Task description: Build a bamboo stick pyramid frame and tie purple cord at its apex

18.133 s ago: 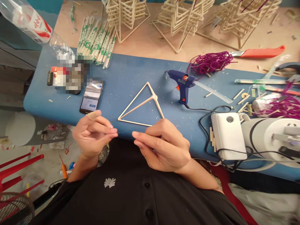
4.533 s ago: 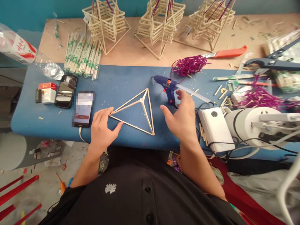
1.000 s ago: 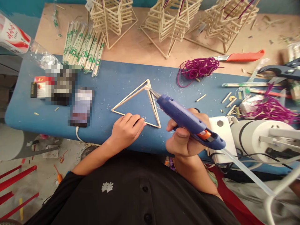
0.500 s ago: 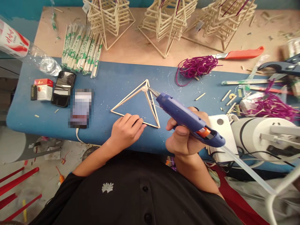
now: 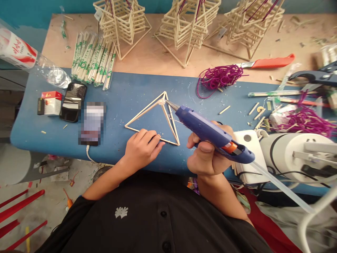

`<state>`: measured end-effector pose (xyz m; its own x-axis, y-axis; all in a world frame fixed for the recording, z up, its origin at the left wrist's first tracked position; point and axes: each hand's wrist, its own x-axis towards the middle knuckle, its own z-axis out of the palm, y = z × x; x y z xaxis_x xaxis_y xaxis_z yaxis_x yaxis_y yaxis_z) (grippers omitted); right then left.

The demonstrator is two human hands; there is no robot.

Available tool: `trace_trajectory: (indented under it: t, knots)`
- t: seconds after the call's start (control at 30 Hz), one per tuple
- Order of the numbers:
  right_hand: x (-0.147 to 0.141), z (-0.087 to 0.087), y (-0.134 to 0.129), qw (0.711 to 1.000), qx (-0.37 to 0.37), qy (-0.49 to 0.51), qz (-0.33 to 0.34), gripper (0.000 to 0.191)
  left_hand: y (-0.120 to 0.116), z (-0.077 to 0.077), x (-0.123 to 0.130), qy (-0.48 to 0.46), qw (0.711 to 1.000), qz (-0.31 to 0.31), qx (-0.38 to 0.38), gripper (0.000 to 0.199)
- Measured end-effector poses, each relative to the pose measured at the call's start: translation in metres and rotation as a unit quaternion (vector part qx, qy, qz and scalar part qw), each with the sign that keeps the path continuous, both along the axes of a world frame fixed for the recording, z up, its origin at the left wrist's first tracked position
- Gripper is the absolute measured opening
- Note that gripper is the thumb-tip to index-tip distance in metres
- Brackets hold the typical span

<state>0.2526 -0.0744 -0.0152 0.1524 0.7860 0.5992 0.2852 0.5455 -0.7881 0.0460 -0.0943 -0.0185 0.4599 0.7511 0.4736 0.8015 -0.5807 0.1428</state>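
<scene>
A triangular frame of thin wooden sticks (image 5: 144,113) lies on the blue mat (image 5: 116,105), its apex pointing away from me. My left hand (image 5: 143,149) is closed on the frame's near stick, fingers curled over it. My right hand (image 5: 210,153) grips a blue glue gun (image 5: 205,126), with a long translucent glue stick (image 5: 281,186) coming out of its rear. The nozzle points left at the apex, where a whitish blob of glue (image 5: 162,102) sits. Whether the tip touches the glue, I cannot tell. A fine strand of glue trails beside the nozzle.
Several stacked stick structures (image 5: 181,31) stand at the back. Wrapped chopsticks (image 5: 93,59), a bottle (image 5: 34,58) and phones (image 5: 73,102) lie left. Purple cord (image 5: 221,77), an orange-handled knife (image 5: 273,62) and a white power strip (image 5: 295,154) are on the right.
The whole view has shifted slightly, so the table appears a little lower. Both hands keep their grip, and the glue gun's tip remains at the frame's apex.
</scene>
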Motion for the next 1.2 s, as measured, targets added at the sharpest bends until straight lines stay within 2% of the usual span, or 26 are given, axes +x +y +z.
trace_trajectory:
  t: [0.1,0.37,0.57,0.77,0.97,1.1,1.2]
  knots:
    - [-0.002,0.005,0.002,0.998,0.057,0.029,0.002,0.024,0.0,0.0,0.0,-0.001,1.0,-0.001,-0.001,0.016]
    - [0.0,0.011,-0.002,0.999,0.046,0.029,0.002,0.028,-0.001,-0.001,0.0,-0.008,1.0,-0.003,0.0,0.015]
    - [-0.003,0.018,-0.002,0.998,0.055,-0.025,-0.009,0.03,0.0,-0.001,0.0,-0.006,1.0,-0.001,-0.001,0.016]
    - [-0.009,0.023,-0.006,0.999,0.036,-0.036,-0.008,0.035,0.0,-0.002,0.0,-0.004,1.0,-0.003,0.0,0.015]
    - [-0.01,0.026,-0.007,0.998,0.051,-0.035,0.025,0.027,0.0,-0.001,-0.001,0.003,1.0,-0.001,0.003,0.015]
    - [-0.006,0.028,-0.008,0.998,0.023,-0.05,0.006,0.03,0.0,-0.001,-0.001,0.002,1.0,-0.004,-0.001,0.013]
    - [-0.005,0.031,-0.008,0.998,0.033,-0.047,-0.013,0.03,0.0,-0.002,-0.001,0.001,1.0,-0.008,0.001,0.014]
